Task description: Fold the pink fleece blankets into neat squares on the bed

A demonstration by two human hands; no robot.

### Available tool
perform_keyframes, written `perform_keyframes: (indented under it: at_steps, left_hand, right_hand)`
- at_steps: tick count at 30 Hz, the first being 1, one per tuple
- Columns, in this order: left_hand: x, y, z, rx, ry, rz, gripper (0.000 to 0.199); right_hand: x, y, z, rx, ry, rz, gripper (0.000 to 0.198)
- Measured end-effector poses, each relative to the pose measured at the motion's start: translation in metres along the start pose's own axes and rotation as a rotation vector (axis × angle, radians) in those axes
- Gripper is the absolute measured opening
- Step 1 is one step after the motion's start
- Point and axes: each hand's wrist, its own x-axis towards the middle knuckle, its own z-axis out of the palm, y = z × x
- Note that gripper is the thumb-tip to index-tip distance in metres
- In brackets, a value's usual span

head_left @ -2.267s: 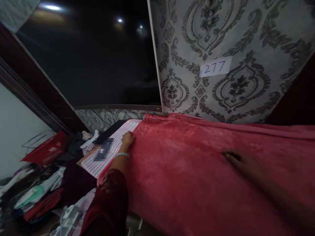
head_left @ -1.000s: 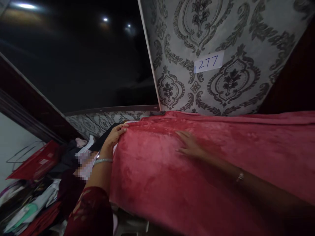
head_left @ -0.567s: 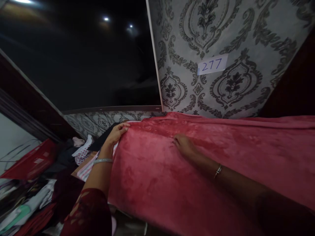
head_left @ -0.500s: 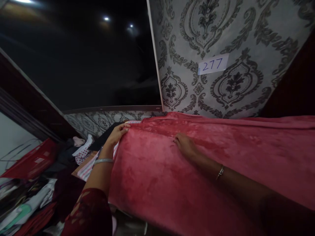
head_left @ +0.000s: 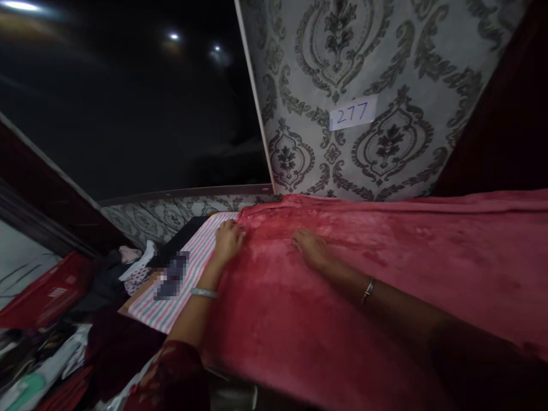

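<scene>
A red plush blanket [head_left: 274, 319] lies spread across the surface before me, with a fold along its far side. My left hand [head_left: 229, 241] is at the blanket's left edge, fingers bent down around it; the fingertips are partly hidden. My right hand [head_left: 310, 248] rests on top of the blanket, a little to the right, its fingers stretched out and slightly apart. Left of the blanket, a pink, grey and white striped cloth [head_left: 201, 245] shows, with a pixelated dark patch on it.
Behind stands a large dark TV screen [head_left: 141, 103]. A paper label [head_left: 353, 113] reading 277 is stuck to the patterned wallpaper [head_left: 291, 74]. At the left are a red bag-like thing [head_left: 47, 288], a dark maroon cloth [head_left: 117, 354] and piled clothes. A black flat thing [head_left: 180, 240] lies beyond the striped cloth.
My left hand and the blanket's left edge have shifted right, uncovering more striped cloth. My right hand's fingers have loosened from a curl and lie flatter.
</scene>
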Motion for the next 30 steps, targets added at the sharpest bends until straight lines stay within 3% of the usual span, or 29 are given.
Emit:
perform_keyframes:
  at_steps: [4, 7, 10, 14, 23, 26, 30]
  left_hand:
    - [-0.008, 0.067, 0.04, 0.02, -0.166, 0.43, 0.04]
    - [-0.006, 0.092, 0.063, 0.017, -0.225, 0.449, 0.024]
    - [0.003, 0.095, 0.072, 0.021, -0.172, 0.393, 0.027]
    - [0.012, 0.091, 0.062, 0.093, -0.093, 0.368, 0.028]
    - [0.018, 0.108, 0.025, 0.16, 0.042, 0.497, 0.027]
    - [0.015, 0.111, 0.014, 0.188, 0.092, 0.507, 0.028]
    - [0.008, 0.118, -0.004, 0.216, 0.133, 0.495, 0.026]
  right_hand:
    - [0.0, -0.007, -0.014, -0.018, 0.009, -0.01, 0.021]
    - [-0.001, -0.009, -0.023, -0.038, 0.027, -0.006, 0.023]
    - [-0.011, 0.002, -0.033, -0.043, 0.049, -0.002, 0.024]
    - [-0.046, 0.046, -0.055, -0.001, 0.098, -0.003, 0.035]
    - [-0.166, 0.224, -0.128, -0.028, 0.177, 0.196, 0.052]
    - [-0.189, 0.254, -0.14, 0.013, 0.194, 0.185, 0.058]
    - [-0.199, 0.264, -0.144, 0.056, 0.18, 0.148, 0.072]
